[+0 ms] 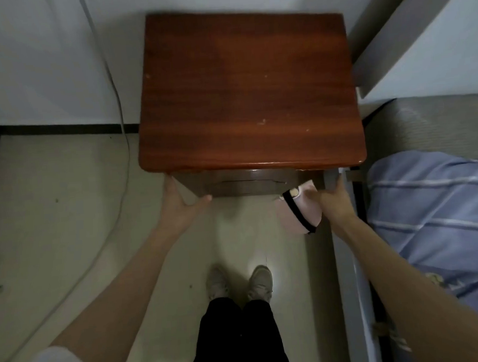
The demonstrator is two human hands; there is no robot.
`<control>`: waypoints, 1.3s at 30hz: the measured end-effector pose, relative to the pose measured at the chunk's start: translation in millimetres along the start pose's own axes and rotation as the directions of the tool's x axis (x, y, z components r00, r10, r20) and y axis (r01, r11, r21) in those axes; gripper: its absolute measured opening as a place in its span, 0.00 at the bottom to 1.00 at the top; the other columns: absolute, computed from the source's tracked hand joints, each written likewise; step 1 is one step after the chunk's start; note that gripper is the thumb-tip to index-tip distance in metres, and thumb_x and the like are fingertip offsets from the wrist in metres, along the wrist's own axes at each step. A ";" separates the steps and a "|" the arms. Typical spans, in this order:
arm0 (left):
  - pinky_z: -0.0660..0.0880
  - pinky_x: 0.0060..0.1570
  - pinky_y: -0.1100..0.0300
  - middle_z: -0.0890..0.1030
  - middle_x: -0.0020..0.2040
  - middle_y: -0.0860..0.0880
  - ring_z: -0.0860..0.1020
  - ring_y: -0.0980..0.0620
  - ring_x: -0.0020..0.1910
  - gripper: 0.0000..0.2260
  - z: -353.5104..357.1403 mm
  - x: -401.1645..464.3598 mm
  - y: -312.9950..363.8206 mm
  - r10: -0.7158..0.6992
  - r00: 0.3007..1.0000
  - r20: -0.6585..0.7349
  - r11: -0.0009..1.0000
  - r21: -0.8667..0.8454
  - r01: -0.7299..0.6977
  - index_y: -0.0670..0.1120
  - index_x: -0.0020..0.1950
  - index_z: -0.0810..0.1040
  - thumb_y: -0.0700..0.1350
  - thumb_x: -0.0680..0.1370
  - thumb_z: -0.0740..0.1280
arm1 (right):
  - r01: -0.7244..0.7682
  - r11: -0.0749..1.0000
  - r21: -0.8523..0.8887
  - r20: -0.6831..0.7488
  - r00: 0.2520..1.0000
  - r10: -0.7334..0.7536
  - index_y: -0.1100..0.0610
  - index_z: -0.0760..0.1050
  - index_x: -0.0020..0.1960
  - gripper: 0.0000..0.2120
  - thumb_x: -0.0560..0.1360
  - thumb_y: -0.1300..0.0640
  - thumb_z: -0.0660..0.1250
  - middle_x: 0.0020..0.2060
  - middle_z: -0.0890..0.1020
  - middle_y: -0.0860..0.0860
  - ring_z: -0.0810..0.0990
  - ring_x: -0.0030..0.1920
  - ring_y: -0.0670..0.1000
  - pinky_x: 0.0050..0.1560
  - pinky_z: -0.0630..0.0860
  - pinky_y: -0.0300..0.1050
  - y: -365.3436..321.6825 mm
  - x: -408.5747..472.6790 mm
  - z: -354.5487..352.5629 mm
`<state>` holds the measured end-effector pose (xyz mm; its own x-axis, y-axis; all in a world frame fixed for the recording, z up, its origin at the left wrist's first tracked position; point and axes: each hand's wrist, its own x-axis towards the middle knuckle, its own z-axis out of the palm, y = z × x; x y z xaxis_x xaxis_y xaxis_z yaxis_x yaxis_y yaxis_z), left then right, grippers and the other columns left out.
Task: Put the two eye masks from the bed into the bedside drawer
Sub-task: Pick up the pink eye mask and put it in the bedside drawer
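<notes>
where the right hand (334,199) meets the front of the bedside cabinet (248,89), a pale pink eye mask (305,210) hangs from it, soft and padded, with a black elastic band crossing it on a slant and a small lighter patch near its top edge. the mask dangles just below the drawer front (249,184), against the hand's inner side, and only one mask can be made out; whether a second lies behind it cannot be told. the right hand's fingers are curled at the drawer's right end, closed on the mask, though the fingertips themselves are hidden under the cabinet top. the left hand (181,204) is spread wide at the drawer's left corner, thumb stretched along the lower edge and fingers reaching up under the overhanging top, pressed against the wood rather than wrapped around anything. the drawer front is dark brown and shows only as a narrow strip beneath the reddish, glossy top, which overhangs and blocks any look inside. to the right, a bed with a blue striped quilt (438,223) sits close beside the cabinet. a white cable (116,104) runs down the wall to the pale floor on the left. two grey shoes (239,282) and dark trousers stand directly below the drawer.
</notes>
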<state>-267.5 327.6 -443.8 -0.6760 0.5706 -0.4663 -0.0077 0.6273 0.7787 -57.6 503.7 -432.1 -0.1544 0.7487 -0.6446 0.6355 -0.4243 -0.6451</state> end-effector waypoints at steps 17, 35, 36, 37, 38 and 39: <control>0.60 0.70 0.56 0.64 0.70 0.46 0.63 0.54 0.68 0.41 12.6 34.7 -35.1 0.062 0.976 -0.210 0.990 -0.113 -0.088 0.45 0.70 0.55 0.45 0.65 0.76 | 0.111 0.988 0.110 -0.035 0.994 -0.108 0.48 0.54 0.72 0.35 0.71 0.64 0.66 0.67 0.71 0.56 0.71 0.63 0.57 0.66 0.68 0.58 19.9 40.6 -2.9; 0.64 0.66 0.58 0.68 0.66 0.46 0.65 0.55 0.64 0.33 20.3 -19.6 -83.2 -0.277 0.945 -0.171 0.921 -0.327 0.211 0.44 0.67 0.58 0.50 0.70 0.72 | -0.251 0.968 0.013 0.264 0.935 0.239 0.61 0.74 0.59 0.14 0.73 0.61 0.65 0.56 0.79 0.60 0.77 0.56 0.62 0.59 0.75 0.59 61.9 -26.1 -8.7; 0.64 0.66 0.57 0.68 0.65 0.47 0.66 0.55 0.64 0.33 20.1 -19.6 -84.0 -0.276 0.946 -0.168 0.921 -0.329 0.210 0.44 0.67 0.58 0.50 0.70 0.72 | -0.276 0.961 0.010 0.341 0.905 0.256 0.62 0.75 0.57 0.13 0.73 0.61 0.65 0.54 0.80 0.60 0.78 0.55 0.60 0.56 0.76 0.56 55.4 -30.7 -6.7; 0.64 0.65 0.58 0.68 0.64 0.48 0.66 0.55 0.64 0.33 20.3 -19.5 -84.3 -0.274 0.948 -0.163 0.920 -0.333 0.209 0.45 0.68 0.58 0.49 0.70 0.71 | -0.298 0.954 0.038 0.411 0.874 0.257 0.62 0.76 0.56 0.14 0.72 0.61 0.66 0.53 0.80 0.59 0.78 0.54 0.59 0.53 0.77 0.52 47.8 -34.6 -3.4; 0.64 0.64 0.58 0.68 0.64 0.48 0.66 0.55 0.64 0.32 20.8 -19.6 -83.8 -0.274 0.949 -0.158 0.919 -0.335 0.210 0.45 0.68 0.57 0.49 0.70 0.71 | -0.316 0.945 0.082 0.468 0.849 0.243 0.62 0.75 0.57 0.15 0.71 0.60 0.67 0.53 0.80 0.58 0.78 0.54 0.58 0.50 0.76 0.48 39.7 -37.1 1.1; 0.64 0.63 0.59 0.68 0.63 0.48 0.66 0.55 0.64 0.32 20.5 -19.8 -83.5 -0.276 0.948 -0.156 0.917 -0.340 0.211 0.46 0.68 0.57 0.49 0.71 0.71 | -0.328 0.936 0.128 0.508 0.832 0.223 0.62 0.75 0.57 0.16 0.70 0.60 0.67 0.53 0.80 0.57 0.78 0.55 0.57 0.48 0.75 0.46 30.8 -37.6 7.6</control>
<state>-238.4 274.8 -508.2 -0.7541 0.2852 -0.5917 -0.3999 0.5153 0.7580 -38.0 458.6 -430.9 -0.3715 0.2697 -0.8884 0.5488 -0.7080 -0.4444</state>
